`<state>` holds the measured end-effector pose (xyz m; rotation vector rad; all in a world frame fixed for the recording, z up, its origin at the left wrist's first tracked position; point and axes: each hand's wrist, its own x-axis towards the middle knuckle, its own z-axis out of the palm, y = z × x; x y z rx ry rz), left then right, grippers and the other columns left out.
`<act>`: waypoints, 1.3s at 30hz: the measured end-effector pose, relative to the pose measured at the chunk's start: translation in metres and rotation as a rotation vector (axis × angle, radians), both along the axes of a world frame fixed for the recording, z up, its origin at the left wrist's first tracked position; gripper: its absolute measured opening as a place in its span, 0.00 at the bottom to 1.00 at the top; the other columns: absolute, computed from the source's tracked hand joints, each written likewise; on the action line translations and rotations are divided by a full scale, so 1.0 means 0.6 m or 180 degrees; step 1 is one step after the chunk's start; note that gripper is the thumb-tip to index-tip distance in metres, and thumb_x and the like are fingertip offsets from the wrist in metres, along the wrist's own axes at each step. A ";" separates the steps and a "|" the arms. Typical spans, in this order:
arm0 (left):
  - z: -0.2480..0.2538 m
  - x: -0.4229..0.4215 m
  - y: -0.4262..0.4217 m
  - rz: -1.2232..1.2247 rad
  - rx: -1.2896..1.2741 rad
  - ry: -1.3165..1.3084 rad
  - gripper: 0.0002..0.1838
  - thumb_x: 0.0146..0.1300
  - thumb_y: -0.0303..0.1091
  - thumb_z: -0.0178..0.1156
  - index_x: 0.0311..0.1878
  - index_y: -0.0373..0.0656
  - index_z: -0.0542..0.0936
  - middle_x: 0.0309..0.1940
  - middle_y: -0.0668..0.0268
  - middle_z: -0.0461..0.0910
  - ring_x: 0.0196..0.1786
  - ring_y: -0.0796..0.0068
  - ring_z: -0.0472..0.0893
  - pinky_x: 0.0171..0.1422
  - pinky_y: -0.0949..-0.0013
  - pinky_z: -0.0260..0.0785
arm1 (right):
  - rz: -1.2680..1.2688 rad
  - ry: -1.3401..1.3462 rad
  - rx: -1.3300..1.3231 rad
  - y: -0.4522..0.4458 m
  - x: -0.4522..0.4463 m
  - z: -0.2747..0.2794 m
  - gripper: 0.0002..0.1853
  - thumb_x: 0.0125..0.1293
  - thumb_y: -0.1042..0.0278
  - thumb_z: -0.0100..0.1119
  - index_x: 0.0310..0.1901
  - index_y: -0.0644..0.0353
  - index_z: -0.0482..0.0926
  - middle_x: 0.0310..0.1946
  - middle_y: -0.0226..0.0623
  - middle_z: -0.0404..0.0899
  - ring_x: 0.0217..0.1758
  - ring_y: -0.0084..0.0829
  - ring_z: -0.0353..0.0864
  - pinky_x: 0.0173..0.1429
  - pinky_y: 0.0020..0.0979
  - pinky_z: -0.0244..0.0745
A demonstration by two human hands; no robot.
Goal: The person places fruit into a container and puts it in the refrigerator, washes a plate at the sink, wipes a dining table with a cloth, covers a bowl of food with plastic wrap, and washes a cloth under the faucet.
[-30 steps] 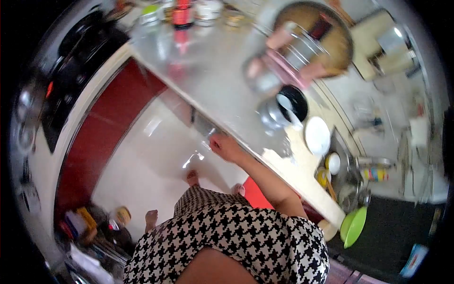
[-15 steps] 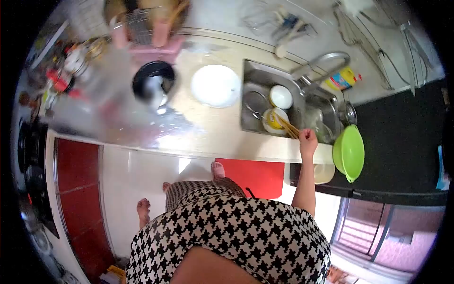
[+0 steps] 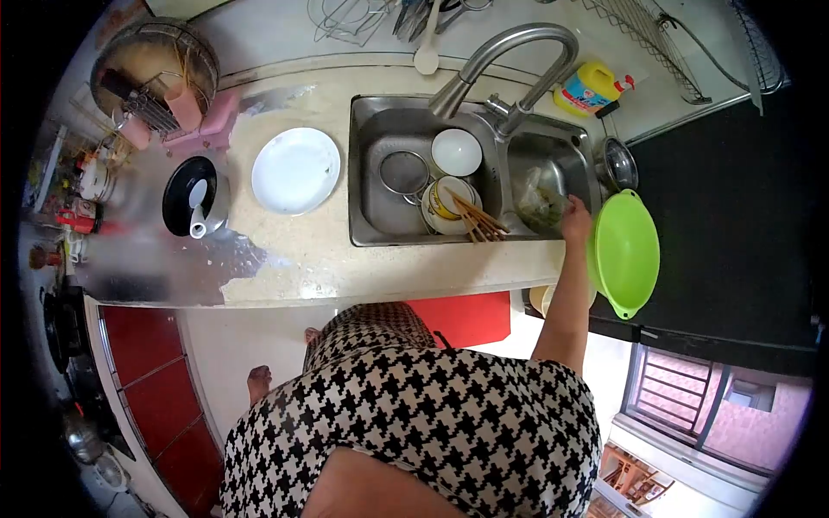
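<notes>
My right hand (image 3: 576, 219) is at the front right edge of the small sink basin (image 3: 547, 155), beside the green plastic bowl (image 3: 628, 254). Its fingers are bent, and what they hold, if anything, is too small to make out. Inside that basin lies a clear bag with something green (image 3: 539, 204). The large basin (image 3: 371, 138) holds a white bowl (image 3: 456, 153), a round strainer (image 3: 404, 173), a yellow-patterned bowl (image 3: 450, 197) and several wooden chopsticks (image 3: 485, 224) leaning over its front edge. My left hand is out of view.
A curved faucet (image 3: 527, 34) arches over the sink, with a yellow bottle (image 3: 590, 89) behind. To the left are a white plate (image 3: 296, 171) and a black pot (image 3: 179, 194) with a white spoon. A metal bowl (image 3: 618, 164) stands right of the sink.
The view has swung right from the stove side to the sink. My right hand has moved from over the floor, past the chopsticks, to the small basin's front right edge.
</notes>
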<state>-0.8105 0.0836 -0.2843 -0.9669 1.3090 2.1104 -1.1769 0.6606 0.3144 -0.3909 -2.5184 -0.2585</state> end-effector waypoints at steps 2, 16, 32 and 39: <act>0.034 -0.012 -0.014 0.0324 -0.0131 0.0769 0.05 0.60 0.30 0.54 0.29 0.42 0.72 0.21 0.74 0.68 0.24 0.82 0.66 0.27 0.77 0.60 | -0.0178 -0.0158 -0.0034 -0.004 -0.011 -0.016 0.09 0.57 0.59 0.54 0.33 0.54 0.77 0.33 0.42 0.80 0.36 0.47 0.79 0.38 0.44 0.71; 0.119 0.086 -0.122 -0.0720 -0.0725 0.0355 0.10 0.59 0.34 0.53 0.27 0.39 0.75 0.19 0.69 0.73 0.22 0.78 0.72 0.27 0.72 0.66 | 0.5761 -0.1324 -0.2765 -0.701 0.103 0.178 0.18 0.60 0.52 0.56 0.29 0.63 0.78 0.28 0.39 0.75 0.25 0.31 0.71 0.30 0.28 0.64; 0.204 0.169 -0.012 0.0289 -0.2021 -0.0839 0.20 0.53 0.48 0.60 0.37 0.38 0.79 0.35 0.57 0.82 0.41 0.62 0.81 0.47 0.64 0.71 | 0.7801 -0.3112 -0.2793 -0.859 0.078 0.169 0.18 0.59 0.51 0.57 0.37 0.61 0.78 0.30 0.38 0.77 0.26 0.30 0.73 0.30 0.28 0.66; 0.202 0.257 -0.019 0.0603 -0.1577 -0.1476 0.18 0.51 0.48 0.59 0.32 0.41 0.80 0.30 0.55 0.81 0.36 0.57 0.79 0.43 0.66 0.71 | 0.8566 -0.5256 -0.2456 -0.958 0.134 0.103 0.19 0.58 0.51 0.58 0.40 0.61 0.78 0.31 0.37 0.78 0.27 0.29 0.74 0.30 0.28 0.67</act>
